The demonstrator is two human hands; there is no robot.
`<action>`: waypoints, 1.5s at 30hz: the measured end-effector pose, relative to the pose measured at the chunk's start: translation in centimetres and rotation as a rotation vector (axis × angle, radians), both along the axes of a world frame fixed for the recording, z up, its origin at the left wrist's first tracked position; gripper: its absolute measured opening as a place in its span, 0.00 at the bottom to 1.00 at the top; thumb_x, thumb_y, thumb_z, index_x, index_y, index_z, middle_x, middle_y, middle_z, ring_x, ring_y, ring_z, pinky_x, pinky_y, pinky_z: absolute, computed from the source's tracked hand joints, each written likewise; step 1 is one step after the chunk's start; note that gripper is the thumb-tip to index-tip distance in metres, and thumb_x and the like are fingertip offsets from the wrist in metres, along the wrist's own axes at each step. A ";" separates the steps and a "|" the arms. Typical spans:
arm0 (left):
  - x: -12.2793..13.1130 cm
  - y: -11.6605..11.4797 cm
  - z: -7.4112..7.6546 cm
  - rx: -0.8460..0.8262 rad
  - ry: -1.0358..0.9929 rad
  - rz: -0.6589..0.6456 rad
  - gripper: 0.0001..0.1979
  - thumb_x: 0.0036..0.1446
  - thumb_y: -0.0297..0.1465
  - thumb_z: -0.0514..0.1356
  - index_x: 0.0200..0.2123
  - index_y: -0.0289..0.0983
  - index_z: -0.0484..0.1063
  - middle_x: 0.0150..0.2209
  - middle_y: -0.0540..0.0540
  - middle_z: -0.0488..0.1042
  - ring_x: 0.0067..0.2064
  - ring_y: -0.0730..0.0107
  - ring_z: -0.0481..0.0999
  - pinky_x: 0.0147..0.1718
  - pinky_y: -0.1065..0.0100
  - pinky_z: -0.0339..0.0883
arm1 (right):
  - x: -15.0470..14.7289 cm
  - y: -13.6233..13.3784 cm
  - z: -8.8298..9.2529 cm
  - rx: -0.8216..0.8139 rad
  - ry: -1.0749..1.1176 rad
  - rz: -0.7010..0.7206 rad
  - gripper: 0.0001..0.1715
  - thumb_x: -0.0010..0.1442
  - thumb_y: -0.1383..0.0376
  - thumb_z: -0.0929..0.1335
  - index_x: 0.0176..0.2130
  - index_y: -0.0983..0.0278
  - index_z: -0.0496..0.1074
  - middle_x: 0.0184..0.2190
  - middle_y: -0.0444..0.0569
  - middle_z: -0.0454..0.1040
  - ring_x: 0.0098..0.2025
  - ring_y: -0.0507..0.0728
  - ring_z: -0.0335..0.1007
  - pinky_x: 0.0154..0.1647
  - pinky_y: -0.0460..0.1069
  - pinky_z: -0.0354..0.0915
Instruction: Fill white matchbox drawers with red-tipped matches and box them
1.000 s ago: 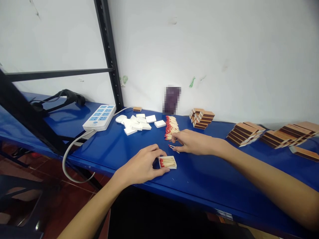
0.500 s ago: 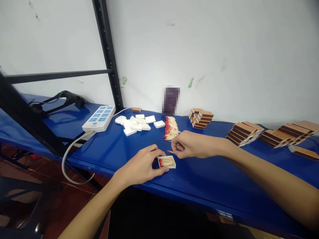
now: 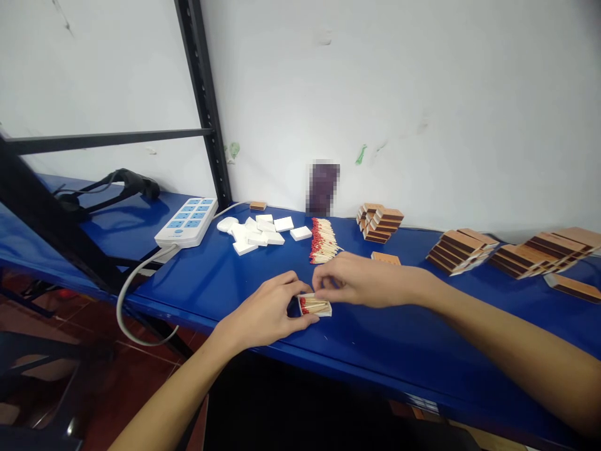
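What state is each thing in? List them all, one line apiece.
Matchbox tray: open at the top, matches inside
Left hand: fingers gripping the tray
Right hand: curled over the tray's far side; whether it holds a match is hidden
Loose matches: heaped, red heads mostly leftward
White trays: loosely piled
Matchbox stacks: piled up
Power strip: no plugs in its visible sockets
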State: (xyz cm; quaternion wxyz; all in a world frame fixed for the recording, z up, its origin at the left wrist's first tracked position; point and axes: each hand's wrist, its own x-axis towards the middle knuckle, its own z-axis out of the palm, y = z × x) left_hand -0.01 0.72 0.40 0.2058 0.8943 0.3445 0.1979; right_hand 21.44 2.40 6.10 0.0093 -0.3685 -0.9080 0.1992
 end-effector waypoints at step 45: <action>0.0 0.0 0.0 -0.037 -0.018 0.018 0.18 0.59 0.42 0.60 0.49 0.41 0.71 0.43 0.47 0.69 0.41 0.65 0.72 0.39 0.67 0.65 | 2.4 4.2 -2.4 0.251 -0.089 -0.172 0.10 0.60 0.64 0.64 0.28 0.63 0.69 0.26 0.46 0.72 0.27 0.52 0.62 0.28 0.47 0.52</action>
